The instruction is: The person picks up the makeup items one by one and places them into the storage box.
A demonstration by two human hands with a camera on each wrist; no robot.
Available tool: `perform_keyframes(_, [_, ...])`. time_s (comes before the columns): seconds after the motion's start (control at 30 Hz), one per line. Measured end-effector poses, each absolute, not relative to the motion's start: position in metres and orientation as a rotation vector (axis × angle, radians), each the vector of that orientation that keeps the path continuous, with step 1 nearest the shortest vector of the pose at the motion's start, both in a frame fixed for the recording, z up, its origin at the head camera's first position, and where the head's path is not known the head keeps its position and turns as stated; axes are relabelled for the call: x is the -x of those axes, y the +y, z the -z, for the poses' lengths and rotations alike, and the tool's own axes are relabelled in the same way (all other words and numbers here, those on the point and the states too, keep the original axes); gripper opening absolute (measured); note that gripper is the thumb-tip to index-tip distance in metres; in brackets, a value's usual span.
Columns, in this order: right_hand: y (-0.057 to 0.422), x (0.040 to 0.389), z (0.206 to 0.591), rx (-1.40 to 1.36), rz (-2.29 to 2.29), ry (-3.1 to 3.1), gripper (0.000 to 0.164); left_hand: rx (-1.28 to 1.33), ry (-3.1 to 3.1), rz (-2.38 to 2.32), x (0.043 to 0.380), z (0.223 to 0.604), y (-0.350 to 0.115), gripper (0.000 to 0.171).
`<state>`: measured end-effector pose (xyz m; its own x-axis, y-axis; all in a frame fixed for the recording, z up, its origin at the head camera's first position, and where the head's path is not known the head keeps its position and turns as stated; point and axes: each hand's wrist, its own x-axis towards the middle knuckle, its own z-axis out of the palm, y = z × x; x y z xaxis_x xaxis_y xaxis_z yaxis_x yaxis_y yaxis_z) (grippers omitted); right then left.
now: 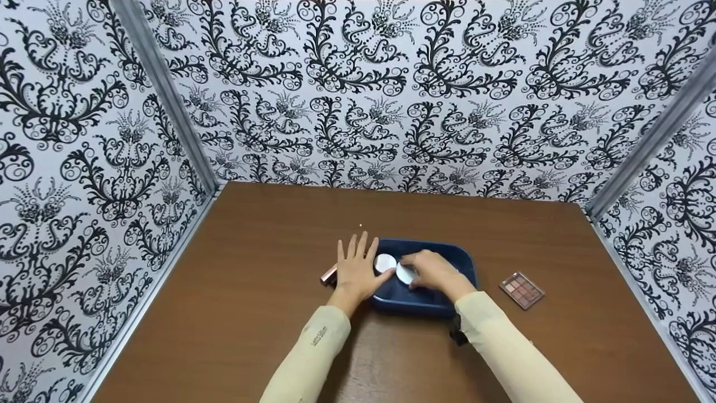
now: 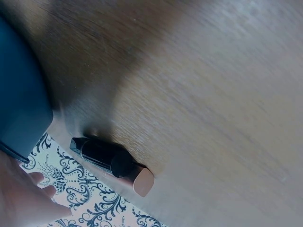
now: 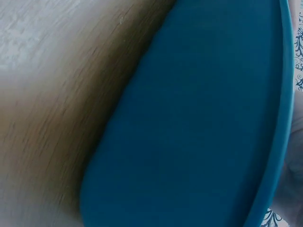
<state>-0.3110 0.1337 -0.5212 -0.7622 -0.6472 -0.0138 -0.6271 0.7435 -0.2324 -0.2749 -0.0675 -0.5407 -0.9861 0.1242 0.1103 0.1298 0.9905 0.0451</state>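
Note:
A blue tray [image 1: 414, 309] stands on the table in the head view, two round white-topped containers inside it. My right hand [image 1: 439, 274] reaches over the tray and grips the nearer white-topped container [image 1: 406, 275] between thumb and fingers. Beside it, to the left, sits the other white-topped container [image 1: 385, 263]. With fingers spread, my left hand [image 1: 357, 274] lies over the tray's left rim, its thumb reaching toward the two containers. Partly hidden under that hand is a rose-gold and black tube [image 1: 329, 275], which looks like a lipstick. The left wrist view shows a black, pink-ended tube [image 2: 109, 158] outside the tray.
A clear-lidded eyeshadow palette [image 1: 522, 290] lies on the brown wooden table [image 1: 268, 252] to the right of the tray. Patterned panels [image 1: 391, 112] enclose the back and sides. In the right wrist view the tray's outer wall [image 3: 189, 118] fills much of the frame.

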Motion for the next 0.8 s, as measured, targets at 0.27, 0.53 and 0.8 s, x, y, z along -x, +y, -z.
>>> perform_keyframes(0.27, [0.130,0.310,0.521,1.018,0.242,2.861,0.055,0.190,-3.038,0.087,0.275,0.540,-0.068,0.090])
perform_keyframes(0.53, [0.127,0.304,0.514,0.906,0.268,2.781,0.056,0.190,-3.024,0.062,0.277,0.544,-0.067,0.090])
perform_keyframes(0.8, [0.130,0.304,0.508,0.992,0.396,2.762,0.048,0.187,-3.040,0.075,0.275,0.542,-0.068,0.089])
